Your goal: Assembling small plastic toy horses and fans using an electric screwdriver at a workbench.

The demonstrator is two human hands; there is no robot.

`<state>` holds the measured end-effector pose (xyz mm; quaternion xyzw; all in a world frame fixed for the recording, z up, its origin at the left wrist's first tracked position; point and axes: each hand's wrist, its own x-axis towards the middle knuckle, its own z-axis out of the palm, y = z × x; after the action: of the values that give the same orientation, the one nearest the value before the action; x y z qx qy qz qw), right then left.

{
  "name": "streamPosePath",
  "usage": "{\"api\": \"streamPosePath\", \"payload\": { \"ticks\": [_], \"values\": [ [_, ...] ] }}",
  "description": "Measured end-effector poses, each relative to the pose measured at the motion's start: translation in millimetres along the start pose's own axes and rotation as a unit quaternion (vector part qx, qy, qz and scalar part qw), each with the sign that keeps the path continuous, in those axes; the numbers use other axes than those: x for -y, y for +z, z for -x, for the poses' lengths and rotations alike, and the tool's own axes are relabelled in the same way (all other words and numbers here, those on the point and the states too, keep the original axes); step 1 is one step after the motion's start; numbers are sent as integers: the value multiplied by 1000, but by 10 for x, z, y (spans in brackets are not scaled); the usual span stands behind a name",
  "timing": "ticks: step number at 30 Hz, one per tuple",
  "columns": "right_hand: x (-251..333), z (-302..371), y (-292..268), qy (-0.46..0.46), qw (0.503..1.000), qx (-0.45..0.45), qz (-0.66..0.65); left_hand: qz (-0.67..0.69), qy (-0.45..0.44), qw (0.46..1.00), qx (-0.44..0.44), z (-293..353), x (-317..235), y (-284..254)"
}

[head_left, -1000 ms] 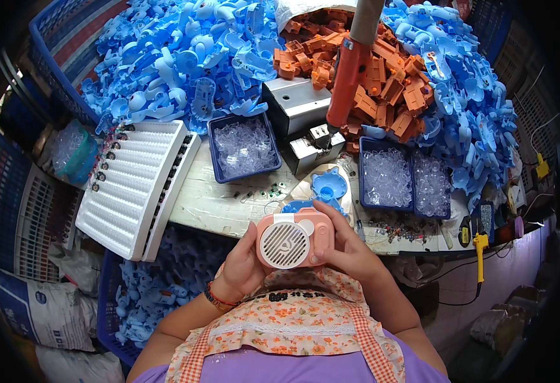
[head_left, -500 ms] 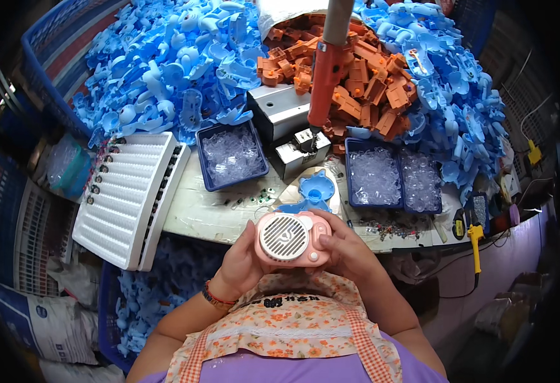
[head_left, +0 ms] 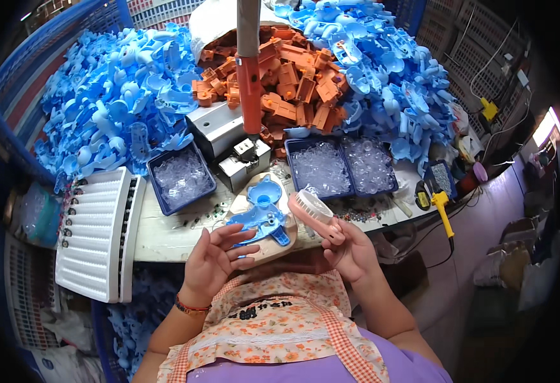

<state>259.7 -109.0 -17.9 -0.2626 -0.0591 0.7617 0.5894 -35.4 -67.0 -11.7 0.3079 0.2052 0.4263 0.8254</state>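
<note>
A pink handheld fan (head_left: pixel 316 216) with a pale round grille is gripped near its lower end by my right hand (head_left: pixel 354 254). It is tilted, its grille end pointing up and left, over the front of the bench. My left hand (head_left: pixel 217 260) is empty, palm up and fingers spread, in front of a blue plastic shell part (head_left: pixel 264 220). That shell lies on a pale wooden holder (head_left: pixel 280 247) at the bench's middle. Just behind it stands a small metal fixture (head_left: pixel 245 164) under an orange electric screwdriver (head_left: pixel 249 96).
Blue bins (head_left: pixel 154 167) hold clear plastic pieces. Behind them rise heaps of light-blue shells (head_left: pixel 111 96) and orange parts (head_left: pixel 296 80). White trays (head_left: pixel 92 233) lean at the left edge. A yellow-handled tool (head_left: pixel 443 214) with a cord hangs at the right.
My left hand has let go of the fan and opened. My right hand has carried the fan rightward and turned it. The view has swung right, revealing more of the blue shell part.
</note>
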Motion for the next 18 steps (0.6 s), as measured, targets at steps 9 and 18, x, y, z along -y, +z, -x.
{"api": "streamPosePath", "payload": {
  "ticks": [9, 18],
  "values": [
    [-58, -66, 123, -50, 997, -57, 25, 26, 60, 997, -49, 313, -60, -334],
    [-12, -270, 227, -21, 999, -36, 34, -42, 153, 973, -166, 496, -244, -799]
  ]
}}
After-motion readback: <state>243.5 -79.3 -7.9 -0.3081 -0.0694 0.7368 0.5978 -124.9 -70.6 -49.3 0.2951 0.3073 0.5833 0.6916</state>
